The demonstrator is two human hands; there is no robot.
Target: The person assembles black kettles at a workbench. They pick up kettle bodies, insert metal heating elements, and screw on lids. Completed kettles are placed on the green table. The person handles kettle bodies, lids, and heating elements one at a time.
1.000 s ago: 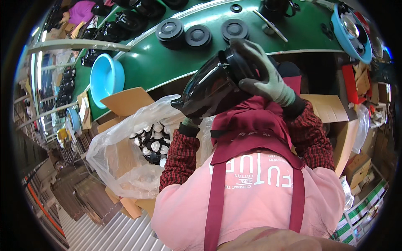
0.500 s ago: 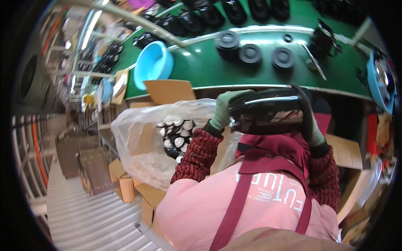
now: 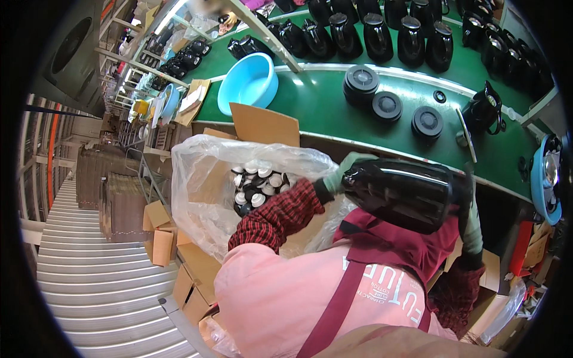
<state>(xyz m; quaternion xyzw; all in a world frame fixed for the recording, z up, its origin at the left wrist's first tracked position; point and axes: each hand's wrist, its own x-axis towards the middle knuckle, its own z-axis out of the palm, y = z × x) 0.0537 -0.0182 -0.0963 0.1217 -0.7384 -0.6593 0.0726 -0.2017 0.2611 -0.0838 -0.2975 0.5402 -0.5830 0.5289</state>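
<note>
Between curled, gloved hands, a black jug.

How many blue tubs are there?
3. The big blue tub is on the green table, left of the lid stacks. The far tub is farther left. The filled tub is at the far right. More may be hidden.

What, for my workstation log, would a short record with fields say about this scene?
Held item: glossy black rounded vessel, on its side between both hands
Left hand: gloved in pale green, at the vessel's left end
Right hand: gloved likewise, at its right end
Container: clear plastic bag holding small round white-and-black parts
Work surface: long green bench
On bench: round light-blue basin, flat round dark-grey discs
</note>
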